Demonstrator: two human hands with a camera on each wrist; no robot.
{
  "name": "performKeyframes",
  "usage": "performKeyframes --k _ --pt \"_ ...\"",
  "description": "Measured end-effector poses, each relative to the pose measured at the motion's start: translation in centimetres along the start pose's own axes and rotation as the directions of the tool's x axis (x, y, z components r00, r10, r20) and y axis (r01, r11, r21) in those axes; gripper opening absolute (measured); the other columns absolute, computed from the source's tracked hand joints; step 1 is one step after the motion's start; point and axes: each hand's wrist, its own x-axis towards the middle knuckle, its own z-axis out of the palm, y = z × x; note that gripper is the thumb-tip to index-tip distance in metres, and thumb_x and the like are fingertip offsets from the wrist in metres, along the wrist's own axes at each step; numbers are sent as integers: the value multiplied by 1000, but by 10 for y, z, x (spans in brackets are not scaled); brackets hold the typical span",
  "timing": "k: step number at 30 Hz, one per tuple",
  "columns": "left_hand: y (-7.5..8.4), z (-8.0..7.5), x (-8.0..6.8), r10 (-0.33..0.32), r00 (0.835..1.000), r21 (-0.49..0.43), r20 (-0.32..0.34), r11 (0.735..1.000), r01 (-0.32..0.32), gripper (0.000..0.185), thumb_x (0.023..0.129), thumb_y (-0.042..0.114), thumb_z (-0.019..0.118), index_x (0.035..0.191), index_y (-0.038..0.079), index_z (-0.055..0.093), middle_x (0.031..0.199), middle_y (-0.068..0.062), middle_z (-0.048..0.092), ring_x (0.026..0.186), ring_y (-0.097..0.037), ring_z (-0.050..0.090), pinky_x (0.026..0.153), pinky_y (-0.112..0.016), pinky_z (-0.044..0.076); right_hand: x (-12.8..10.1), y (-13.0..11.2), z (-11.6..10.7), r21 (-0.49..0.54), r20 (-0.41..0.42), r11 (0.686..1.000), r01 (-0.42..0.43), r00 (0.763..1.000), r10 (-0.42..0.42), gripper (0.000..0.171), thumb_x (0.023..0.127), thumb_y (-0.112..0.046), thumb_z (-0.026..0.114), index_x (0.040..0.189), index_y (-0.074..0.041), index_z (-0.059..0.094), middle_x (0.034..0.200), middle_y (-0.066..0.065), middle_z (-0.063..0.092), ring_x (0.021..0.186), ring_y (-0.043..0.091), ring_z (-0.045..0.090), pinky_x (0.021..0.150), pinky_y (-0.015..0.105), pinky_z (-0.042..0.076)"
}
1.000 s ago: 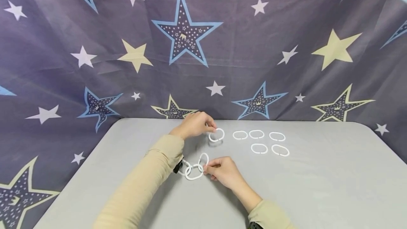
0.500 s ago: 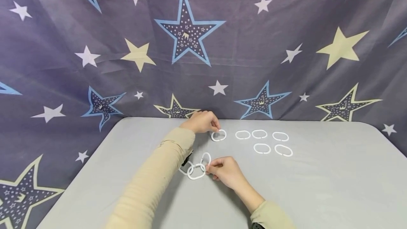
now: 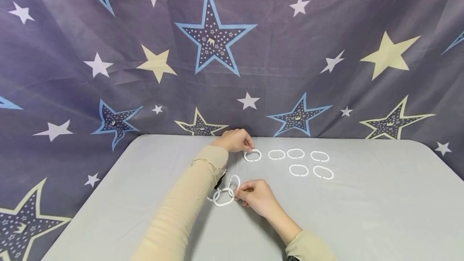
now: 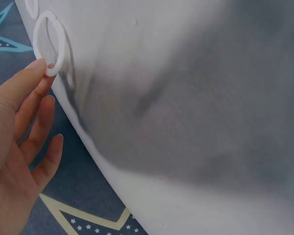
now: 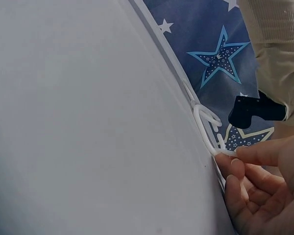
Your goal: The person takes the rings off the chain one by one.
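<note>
At the far side of the table, my left hand [image 3: 235, 140] pinches the edge of a white oval link [image 3: 252, 161] between thumb and index finger. In the left wrist view this link [image 4: 63, 46] is tilted up, with its shadow beside it. Nearer the front, my right hand [image 3: 257, 196] holds the end link [image 3: 238, 181] of a short white chain between thumb and fingertips. That end link passes through a middle link [image 3: 223, 205]. Another joined link [image 3: 210, 199] is partly hidden behind the left sleeve and a black wrist device [image 3: 219, 181].
Several loose white oval links, among them a near one [image 3: 299, 175] and a far one [image 3: 320, 160], lie flat right of the left hand. The grey table [image 3: 362, 212] ends at a star-patterned cloth [image 3: 268, 59] behind. The left forearm [image 3: 181, 196] crosses the table's middle.
My left hand has shifted slightly right with its link, which now looks flatter. The left forearm covers more of the chain. My right hand keeps its hold; the head view has shifted a little.
</note>
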Motion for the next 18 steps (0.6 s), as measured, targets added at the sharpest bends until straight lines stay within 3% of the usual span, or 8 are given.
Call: performKeyframes --k 10,18 --pt "-1 9 13 -39 999 71 -11 997 40 5 84 32 80 89 32 79 85 18 71 87 -5 64 86 -35 47 -1 0 2 18 -4 1000 -11 1000 11 11 85 -3 70 85 8 73 71 13 71 50 6 53 51 24 49" --pt "-1 11 15 -40 999 76 -28 996 42 5 85 33 79 89 31 79 86 17 70 89 -8 64 85 -36 48 0 1 1 18 -9 1000 -9 1000 9 11 85 -3 70 85 8 73 71 14 71 50 6 54 51 24 49"
